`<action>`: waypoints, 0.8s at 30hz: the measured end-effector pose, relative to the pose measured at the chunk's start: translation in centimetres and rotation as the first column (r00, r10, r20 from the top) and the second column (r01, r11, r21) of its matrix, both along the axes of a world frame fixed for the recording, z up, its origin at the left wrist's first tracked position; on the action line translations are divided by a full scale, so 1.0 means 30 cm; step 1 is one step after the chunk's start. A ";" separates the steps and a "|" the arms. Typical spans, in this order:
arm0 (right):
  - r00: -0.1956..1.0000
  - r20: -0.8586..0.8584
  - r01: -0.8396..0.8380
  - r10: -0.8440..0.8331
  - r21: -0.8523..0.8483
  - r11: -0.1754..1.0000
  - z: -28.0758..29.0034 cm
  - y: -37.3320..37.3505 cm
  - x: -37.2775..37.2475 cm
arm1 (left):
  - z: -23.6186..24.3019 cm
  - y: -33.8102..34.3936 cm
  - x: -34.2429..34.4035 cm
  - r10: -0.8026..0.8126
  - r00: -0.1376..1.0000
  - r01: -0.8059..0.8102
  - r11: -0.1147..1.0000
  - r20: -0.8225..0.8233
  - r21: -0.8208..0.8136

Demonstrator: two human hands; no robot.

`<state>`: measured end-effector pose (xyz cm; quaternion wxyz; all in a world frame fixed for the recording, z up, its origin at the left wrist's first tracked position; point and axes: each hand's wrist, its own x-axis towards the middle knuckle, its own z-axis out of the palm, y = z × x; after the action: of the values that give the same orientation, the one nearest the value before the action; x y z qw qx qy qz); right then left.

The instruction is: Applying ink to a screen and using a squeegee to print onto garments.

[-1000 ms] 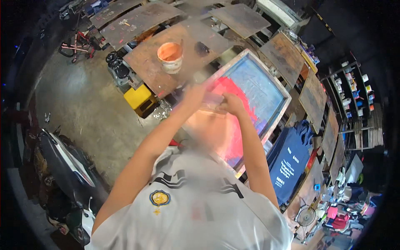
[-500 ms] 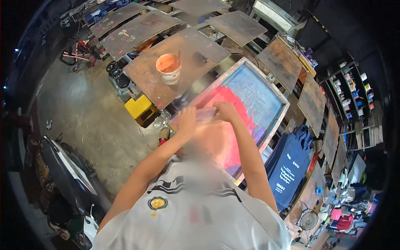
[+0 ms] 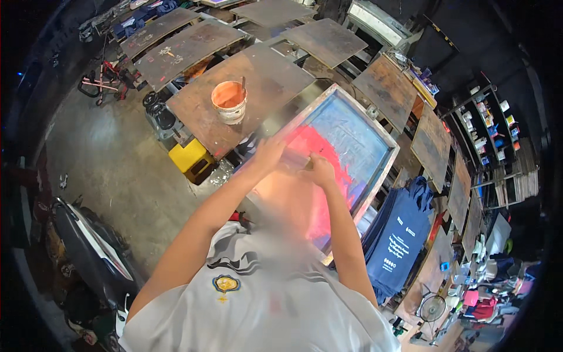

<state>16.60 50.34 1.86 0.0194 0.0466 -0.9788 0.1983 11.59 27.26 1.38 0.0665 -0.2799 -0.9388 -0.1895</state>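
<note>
A wooden-framed printing screen (image 3: 358,126) lies tilted across the view, with blue mesh at its far end. Wet red ink (image 3: 319,144) covers a broad band of it, and the near part looks orange-pink. Both my hands hold a squeegee (image 3: 297,158), blurred, over the inked mesh. My left hand (image 3: 270,154) is closed around its left end, near the screen's left edge, with the fingers smeared by motion. At the other end my right hand (image 3: 320,171) grips it, fingers curled over the ink. The squeegee's lower edge is hard to make out.
An ink-stained bucket (image 3: 229,102) of orange ink, a stick in it, stands on a board table (image 3: 193,97) beyond the screen. A yellow step stool (image 3: 190,157) is on the left. Dark blue printed bags (image 3: 396,240) hang at the right. A motorcycle (image 3: 97,249) stands lower left.
My left hand has moved away from me and slightly right along the screen. My right hand has come slightly nearer, so the squeegee lies at a different angle. The whole view has shifted slightly.
</note>
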 end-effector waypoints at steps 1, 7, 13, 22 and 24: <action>0.998 0.045 -0.050 0.048 0.031 0.998 0.002 -0.003 -0.025 | -0.009 -0.012 0.013 0.002 1.000 -0.002 1.000 0.006 -0.004; 0.937 0.183 -0.310 0.298 0.040 0.950 -0.004 -0.046 -0.147 | -0.078 -0.067 0.161 0.238 0.971 -0.238 0.970 -0.004 0.050; 0.931 0.169 -0.332 0.325 0.019 0.943 -0.005 -0.039 -0.118 | -0.062 -0.068 0.160 0.282 0.958 -0.283 0.959 0.059 0.009; 0.989 0.149 0.008 0.000 -0.054 0.999 0.025 -0.012 0.014 | -0.010 0.012 -0.005 -0.016 1.000 0.016 0.998 0.001 -0.060; 0.974 0.224 0.032 -0.026 -0.023 0.999 0.015 -0.006 -0.006 | -0.018 -0.005 -0.002 -0.002 0.999 0.003 1.000 -0.032 0.012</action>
<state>16.43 50.16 2.32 -0.0874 0.0094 -0.9727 0.2149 11.52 27.11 0.85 0.0832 -0.2837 -0.9360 -0.1909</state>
